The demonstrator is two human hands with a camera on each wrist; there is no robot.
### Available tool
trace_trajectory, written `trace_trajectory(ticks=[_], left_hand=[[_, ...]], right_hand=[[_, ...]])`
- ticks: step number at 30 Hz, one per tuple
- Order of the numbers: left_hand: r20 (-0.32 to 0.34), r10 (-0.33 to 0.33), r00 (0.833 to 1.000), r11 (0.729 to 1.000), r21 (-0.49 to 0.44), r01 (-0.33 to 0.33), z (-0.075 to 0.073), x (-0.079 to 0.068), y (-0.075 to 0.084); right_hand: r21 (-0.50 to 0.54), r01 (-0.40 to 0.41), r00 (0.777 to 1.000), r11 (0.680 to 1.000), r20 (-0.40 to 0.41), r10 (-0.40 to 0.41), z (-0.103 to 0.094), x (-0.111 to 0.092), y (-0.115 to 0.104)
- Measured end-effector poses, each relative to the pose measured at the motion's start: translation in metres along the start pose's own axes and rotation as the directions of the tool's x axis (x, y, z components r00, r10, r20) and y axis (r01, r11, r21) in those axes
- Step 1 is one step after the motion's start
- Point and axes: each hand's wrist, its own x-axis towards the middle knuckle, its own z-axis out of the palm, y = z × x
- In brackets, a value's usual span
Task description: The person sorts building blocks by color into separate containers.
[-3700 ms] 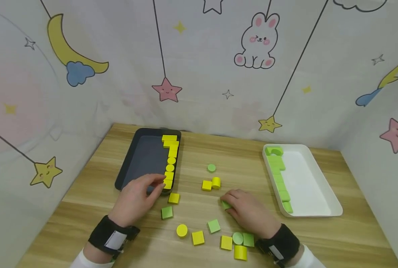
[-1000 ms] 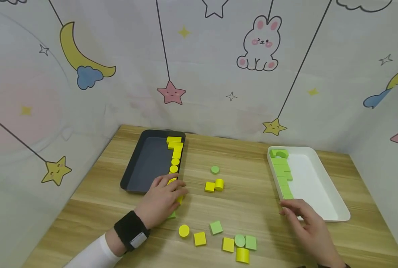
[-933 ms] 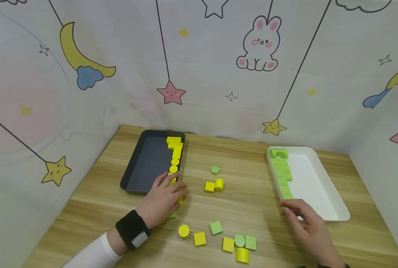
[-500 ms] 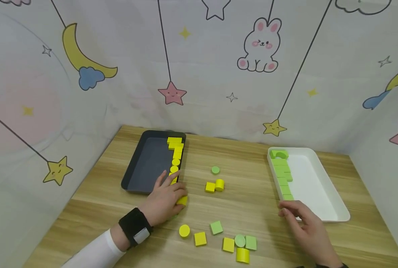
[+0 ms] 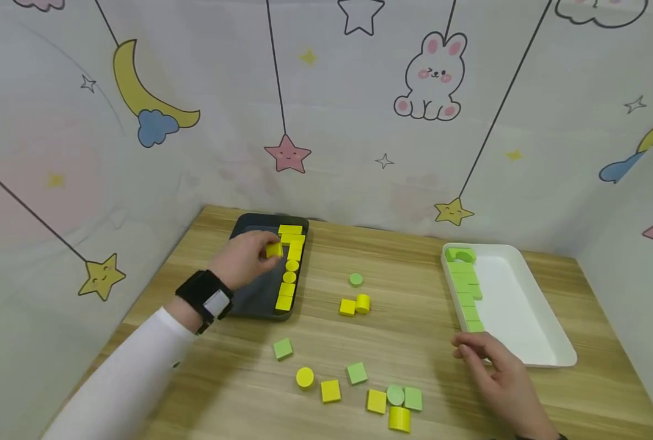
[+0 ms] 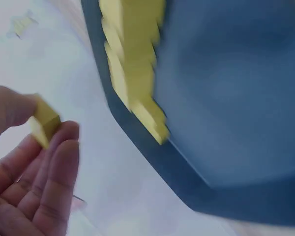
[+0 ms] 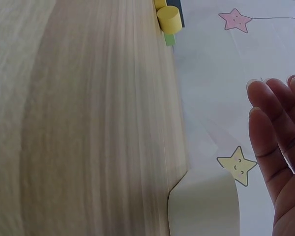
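My left hand pinches a yellow block between thumb and fingertips, over the dark tray. The left wrist view shows the same yellow block with my thumb on one side and fingers on the other. Along the tray's right side runs a column of yellow blocks, some flat and square, some round. My right hand hovers by the near left corner of the white tray, fingers loosely bent and nothing in them. Green blocks line that tray's left side.
Between the trays lie a round green block, a yellow square block and a yellow cylinder. Nearer sit green squares, a yellow disc and a cluster with a yellow half-round block. A printed cloth hangs behind.
My left hand has picked up the yellow block below the dark tray and carried it up over the tray. Earlier, my right hand moved from a green block mid-table to the white tray.
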Motion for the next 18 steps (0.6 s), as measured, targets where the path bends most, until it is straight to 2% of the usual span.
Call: trace_trajectory(ticks=[4,9,14,18], left_hand=[[0.118,0.010,0.993,0.994,0.103,-0.023,-0.001,0.037,-0.022],[0.267,-0.016,0.964,0.983,0.182,-0.034,0.007,0.069,-0.036],[0.321,-0.051,0.946,0.981,0.196,-0.013,0.024,0.082,-0.047],[0.312,-0.046,0.949,0.980,0.198,-0.018,0.031,0.082,-0.049]], right_hand=[[0.000,-0.037,0.999,0.999,0.003,0.037,-0.001,-0.003,0.000],[-0.012,0.014,1.000,1.000,-0.019,-0.014,0.001,-0.002,-0.001],[-0.015,0.040,0.999,0.999,-0.026,-0.040,0.002,0.001,-0.008],[-0.010,0.042,0.999,0.999,-0.015,-0.043,0.001,-0.001,-0.001]])
